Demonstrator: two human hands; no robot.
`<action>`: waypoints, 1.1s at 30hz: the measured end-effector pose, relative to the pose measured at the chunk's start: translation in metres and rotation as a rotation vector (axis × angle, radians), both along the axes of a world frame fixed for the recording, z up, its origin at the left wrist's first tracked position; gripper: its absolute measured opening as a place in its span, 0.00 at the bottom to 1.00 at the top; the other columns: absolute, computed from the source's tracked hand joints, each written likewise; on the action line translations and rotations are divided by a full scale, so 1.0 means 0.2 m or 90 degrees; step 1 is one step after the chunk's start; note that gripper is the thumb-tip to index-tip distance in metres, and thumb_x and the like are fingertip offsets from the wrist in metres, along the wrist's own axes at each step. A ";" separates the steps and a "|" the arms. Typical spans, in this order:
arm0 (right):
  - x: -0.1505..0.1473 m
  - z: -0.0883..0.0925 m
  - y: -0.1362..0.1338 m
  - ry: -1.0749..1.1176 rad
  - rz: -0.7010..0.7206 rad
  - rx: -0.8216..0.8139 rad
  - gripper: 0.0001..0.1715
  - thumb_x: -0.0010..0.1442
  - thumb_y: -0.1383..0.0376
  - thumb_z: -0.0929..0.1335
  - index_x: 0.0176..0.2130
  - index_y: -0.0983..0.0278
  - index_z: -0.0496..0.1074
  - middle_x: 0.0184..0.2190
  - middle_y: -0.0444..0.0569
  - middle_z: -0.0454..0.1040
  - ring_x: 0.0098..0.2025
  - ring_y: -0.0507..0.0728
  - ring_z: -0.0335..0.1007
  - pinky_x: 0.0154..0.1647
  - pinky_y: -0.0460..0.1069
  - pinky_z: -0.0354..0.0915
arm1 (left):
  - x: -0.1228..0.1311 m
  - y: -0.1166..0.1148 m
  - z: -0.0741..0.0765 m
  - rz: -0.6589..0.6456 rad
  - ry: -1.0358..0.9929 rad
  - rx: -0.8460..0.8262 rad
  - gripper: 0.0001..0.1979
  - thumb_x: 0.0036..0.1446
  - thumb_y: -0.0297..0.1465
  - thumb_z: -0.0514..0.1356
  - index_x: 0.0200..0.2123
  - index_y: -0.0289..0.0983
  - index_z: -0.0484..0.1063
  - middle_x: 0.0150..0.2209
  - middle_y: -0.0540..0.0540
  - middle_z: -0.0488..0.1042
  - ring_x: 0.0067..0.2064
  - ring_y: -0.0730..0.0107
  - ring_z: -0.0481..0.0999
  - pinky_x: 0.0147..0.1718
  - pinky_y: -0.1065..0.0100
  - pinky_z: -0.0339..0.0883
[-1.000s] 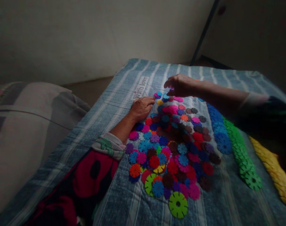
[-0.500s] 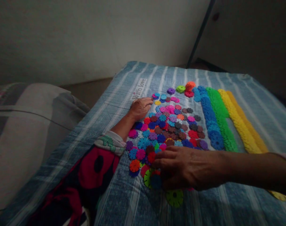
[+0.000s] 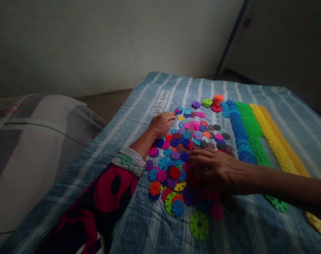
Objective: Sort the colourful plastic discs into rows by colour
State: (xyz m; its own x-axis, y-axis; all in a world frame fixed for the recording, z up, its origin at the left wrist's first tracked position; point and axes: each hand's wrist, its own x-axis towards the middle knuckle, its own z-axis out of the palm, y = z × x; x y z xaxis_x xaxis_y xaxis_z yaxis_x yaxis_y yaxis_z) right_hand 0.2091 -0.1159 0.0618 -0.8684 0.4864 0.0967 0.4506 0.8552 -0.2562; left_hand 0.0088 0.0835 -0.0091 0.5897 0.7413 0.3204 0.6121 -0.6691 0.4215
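Many flat, notched plastic discs in mixed colours, the snowflake kind, lie in a loose spread (image 3: pixel 175 154) on a striped blue cloth. My left hand (image 3: pixel 162 124) rests at the far left edge of the spread, its fingers lying low on the cloth near a yellow disc (image 3: pixel 181 118). My right hand (image 3: pixel 216 171) reaches in from the right over the discs, fingers apart and bent down among them; its fingertips are partly hidden, and no held disc shows. Nearer me lie a large lime green disc (image 3: pixel 199 225) and a blue disc (image 3: pixel 178 207).
To the right, overlapping discs form long rows: blue (image 3: pixel 237 130), green (image 3: pixel 249 120), yellow (image 3: pixel 268 141) and amber (image 3: pixel 284 141). Small orange and red piles (image 3: pixel 217 102) sit at the back. A grey covered shape (image 3: pixel 57 141) stands left of the cloth-covered surface (image 3: pixel 139 102).
My right hand has moved away from me and slightly right over the spread, uncovering discs at the near side. My left hand stays in place on the cloth. The view has shifted slightly.
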 end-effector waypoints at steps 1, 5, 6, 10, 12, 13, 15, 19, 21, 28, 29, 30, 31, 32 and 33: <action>0.00 0.00 -0.01 0.005 -0.005 -0.007 0.11 0.63 0.62 0.66 0.35 0.64 0.78 0.53 0.58 0.71 0.59 0.64 0.61 0.59 0.63 0.59 | 0.00 0.00 0.00 -0.001 0.002 0.002 0.16 0.55 0.26 0.53 0.43 0.39 0.77 0.54 0.47 0.75 0.56 0.66 0.73 0.60 0.63 0.62; -0.06 -0.01 -0.09 0.018 -0.026 -0.009 0.16 0.64 0.58 0.65 0.45 0.66 0.76 0.53 0.59 0.70 0.59 0.64 0.61 0.59 0.61 0.60 | 0.00 0.01 -0.01 -0.007 0.007 0.010 0.16 0.55 0.27 0.53 0.42 0.40 0.77 0.54 0.48 0.75 0.56 0.67 0.72 0.59 0.62 0.62; -0.08 -0.02 -0.11 0.013 -0.028 -0.002 0.17 0.65 0.58 0.65 0.45 0.67 0.76 0.53 0.59 0.70 0.59 0.64 0.61 0.59 0.61 0.59 | 0.00 0.02 -0.01 -0.007 0.007 0.011 0.16 0.55 0.27 0.53 0.42 0.40 0.77 0.54 0.49 0.75 0.56 0.67 0.72 0.59 0.62 0.63; -0.14 -0.05 -0.14 -0.011 -0.027 0.018 0.17 0.66 0.61 0.63 0.39 0.69 0.76 0.52 0.60 0.71 0.58 0.65 0.61 0.58 0.62 0.60 | 0.00 0.02 -0.02 -0.002 0.004 0.011 0.16 0.54 0.27 0.53 0.42 0.41 0.77 0.54 0.49 0.75 0.56 0.67 0.72 0.59 0.62 0.63; -0.15 -0.06 -0.14 -0.003 -0.042 0.007 0.16 0.66 0.61 0.63 0.39 0.69 0.76 0.51 0.60 0.71 0.58 0.66 0.62 0.58 0.61 0.60 | 0.00 0.03 -0.02 -0.005 0.005 0.012 0.16 0.54 0.27 0.53 0.42 0.41 0.77 0.54 0.50 0.75 0.56 0.68 0.72 0.59 0.62 0.63; -0.15 -0.07 -0.14 0.004 -0.052 -0.004 0.16 0.65 0.61 0.64 0.40 0.70 0.76 0.51 0.61 0.71 0.58 0.66 0.62 0.58 0.61 0.60 | 0.00 0.03 -0.03 -0.006 0.005 0.013 0.16 0.54 0.27 0.53 0.43 0.42 0.77 0.54 0.50 0.75 0.56 0.68 0.72 0.59 0.62 0.63; -0.14 -0.06 -0.14 0.019 -0.069 -0.028 0.16 0.62 0.61 0.67 0.42 0.71 0.76 0.52 0.61 0.71 0.59 0.66 0.60 0.59 0.61 0.60 | -0.01 0.03 -0.03 -0.002 0.005 0.018 0.16 0.54 0.27 0.54 0.42 0.42 0.77 0.54 0.50 0.75 0.56 0.68 0.72 0.59 0.62 0.63; -0.10 -0.05 -0.11 0.043 -0.089 -0.049 0.18 0.55 0.62 0.72 0.44 0.71 0.75 0.53 0.62 0.70 0.60 0.66 0.59 0.59 0.60 0.60 | -0.01 0.02 -0.02 0.003 0.006 0.024 0.15 0.55 0.27 0.53 0.42 0.42 0.77 0.54 0.50 0.75 0.56 0.67 0.72 0.59 0.61 0.63; -0.05 -0.05 -0.07 0.063 -0.112 -0.022 0.19 0.55 0.62 0.72 0.45 0.70 0.74 0.53 0.62 0.69 0.60 0.65 0.59 0.59 0.60 0.60 | -0.02 0.02 -0.02 0.001 0.008 0.024 0.16 0.55 0.27 0.53 0.43 0.42 0.77 0.54 0.49 0.75 0.56 0.67 0.73 0.59 0.61 0.63; 0.23 -0.08 0.42 0.105 -0.288 0.179 0.14 0.56 0.60 0.71 0.42 0.64 0.74 0.50 0.59 0.71 0.53 0.65 0.65 0.51 0.62 0.65 | -0.03 0.01 -0.01 -0.001 0.017 0.027 0.16 0.56 0.27 0.53 0.43 0.42 0.76 0.54 0.49 0.75 0.56 0.67 0.72 0.59 0.60 0.63; 0.27 -0.08 0.51 0.093 -0.324 0.193 0.14 0.55 0.60 0.72 0.41 0.64 0.75 0.49 0.58 0.72 0.52 0.65 0.66 0.50 0.61 0.65 | -0.03 0.01 -0.01 -0.002 0.018 0.028 0.16 0.56 0.27 0.53 0.43 0.41 0.76 0.54 0.48 0.75 0.56 0.66 0.72 0.59 0.60 0.63; 0.31 -0.08 0.61 0.073 -0.365 0.200 0.15 0.54 0.60 0.73 0.41 0.64 0.75 0.48 0.58 0.72 0.51 0.65 0.67 0.50 0.60 0.65 | -0.03 0.02 -0.01 -0.003 0.020 0.028 0.16 0.56 0.27 0.53 0.43 0.41 0.76 0.54 0.48 0.75 0.56 0.66 0.72 0.59 0.60 0.63; 0.33 -0.08 0.70 0.056 -0.409 0.203 0.16 0.53 0.60 0.73 0.41 0.65 0.76 0.47 0.58 0.73 0.49 0.65 0.68 0.49 0.59 0.66 | -0.03 0.02 -0.01 -0.005 0.022 0.029 0.16 0.56 0.27 0.52 0.43 0.40 0.77 0.54 0.48 0.75 0.56 0.66 0.72 0.59 0.60 0.63; 0.35 -0.08 0.78 0.040 -0.451 0.203 0.16 0.53 0.60 0.74 0.40 0.65 0.77 0.46 0.58 0.73 0.48 0.64 0.68 0.48 0.58 0.66 | -0.03 0.02 0.00 -0.006 0.024 0.029 0.16 0.56 0.27 0.52 0.43 0.40 0.76 0.54 0.47 0.75 0.56 0.66 0.72 0.59 0.60 0.63; 0.36 -0.08 0.86 0.020 -0.483 0.199 0.16 0.52 0.60 0.74 0.40 0.65 0.77 0.46 0.57 0.73 0.48 0.64 0.68 0.47 0.57 0.66 | -0.04 0.02 0.00 -0.006 0.027 0.029 0.16 0.56 0.27 0.52 0.43 0.40 0.76 0.54 0.47 0.75 0.56 0.66 0.72 0.59 0.60 0.63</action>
State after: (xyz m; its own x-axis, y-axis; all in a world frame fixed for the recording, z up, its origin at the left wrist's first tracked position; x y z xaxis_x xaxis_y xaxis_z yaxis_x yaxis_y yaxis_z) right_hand 0.2806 0.0558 0.0460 -0.3092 0.8864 0.3446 0.9314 0.3554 -0.0785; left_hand 0.0016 0.0867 -0.0098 0.6102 0.7210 0.3285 0.6225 -0.6927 0.3642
